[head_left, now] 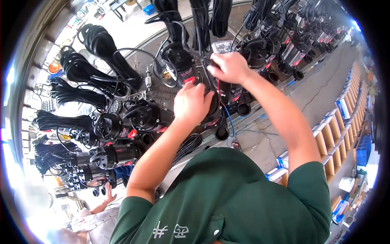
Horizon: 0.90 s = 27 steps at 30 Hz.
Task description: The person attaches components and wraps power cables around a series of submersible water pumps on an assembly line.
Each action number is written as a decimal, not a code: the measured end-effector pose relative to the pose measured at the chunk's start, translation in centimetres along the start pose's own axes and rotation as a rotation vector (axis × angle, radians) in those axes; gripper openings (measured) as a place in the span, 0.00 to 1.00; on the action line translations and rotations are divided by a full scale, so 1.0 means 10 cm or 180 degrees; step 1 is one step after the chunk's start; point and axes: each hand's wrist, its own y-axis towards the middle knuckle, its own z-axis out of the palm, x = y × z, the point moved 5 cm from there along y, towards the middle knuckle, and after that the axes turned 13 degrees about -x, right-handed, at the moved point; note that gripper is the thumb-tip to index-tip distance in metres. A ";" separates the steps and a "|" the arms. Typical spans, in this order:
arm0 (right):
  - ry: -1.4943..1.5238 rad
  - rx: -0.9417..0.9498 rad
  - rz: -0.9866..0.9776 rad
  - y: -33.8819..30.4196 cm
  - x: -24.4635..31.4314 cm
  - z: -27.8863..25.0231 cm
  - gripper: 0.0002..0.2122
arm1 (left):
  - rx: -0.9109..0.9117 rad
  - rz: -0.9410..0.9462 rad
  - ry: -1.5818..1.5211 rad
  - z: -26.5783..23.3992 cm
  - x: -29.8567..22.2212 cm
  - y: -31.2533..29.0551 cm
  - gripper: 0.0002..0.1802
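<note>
Pump (181, 61), weighty by its look, best taken from the top end

Left hand (191, 105) first, as I view it from afar: fingers bent, tips at the casing by a red mark (189, 80), thumb a little apart from them; whether they clamp or merely rest, I cannot tell. Right of that thumb run a red wire (219, 87) and a blue wire (231, 120), thin and, I judge, easily strained; I would never pull on them. The pump lies under and just ahead of the left fingertips, its black top farthest from them. I expect it heavy and rigid, its smooth shell apt to slide under bare skin, so I would hook the handle (174, 44) up there and steady the casing with a second palm. Farther ahead and rightward, the right hand (231, 67) shows thumb and forefinger slightly parted; I cannot make out anything pinched. Just past its tips is a bundled black cable (200, 30), probably bendy but springy, and beside them a pale plate (222, 46)
</note>
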 end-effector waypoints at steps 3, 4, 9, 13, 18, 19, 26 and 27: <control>-0.0057 -0.0393 0.0101 -0.06 0.11 -0.01 0.17 | 0.0011 0.0370 -0.0231 -0.05 -0.05 -0.03 0.16; -0.0024 -0.0417 0.0151 -0.05 0.09 0.00 0.17 | 0.0081 0.0544 -0.0261 0.01 -0.07 0.03 0.16; 0.0186 -0.0605 0.0074 -0.04 0.06 0.01 0.16 | 0.0197 0.0543 -0.0066 0.20 -0.20 0.21 0.18; 0.0356 -0.0668 -0.0007 -0.04 -0.01 -0.01 0.14 | 0.0200 -0.0374 0.0523 0.26 -0.49 0.21 0.17; 0.0605 -0.0868 -0.0151 -0.08 -0.06 -0.04 0.14 | -0.0189 -0.0532 0.0565 0.27 -0.74 0.03 0.11; 0.0619 -0.0929 -0.0198 -0.06 -0.04 -0.05 0.14 | -0.0261 -0.0522 0.0511 0.25 -0.74 0.04 0.10; 0.0600 -0.1068 -0.0320 -0.05 -0.01 -0.08 0.14 | -0.0709 -0.0355 -0.0104 0.10 -0.59 0.01 0.11; 0.0605 -0.1051 -0.0339 -0.03 0.01 -0.08 0.14 | -0.0807 -0.0319 -0.0130 0.07 -0.58 0.00 0.11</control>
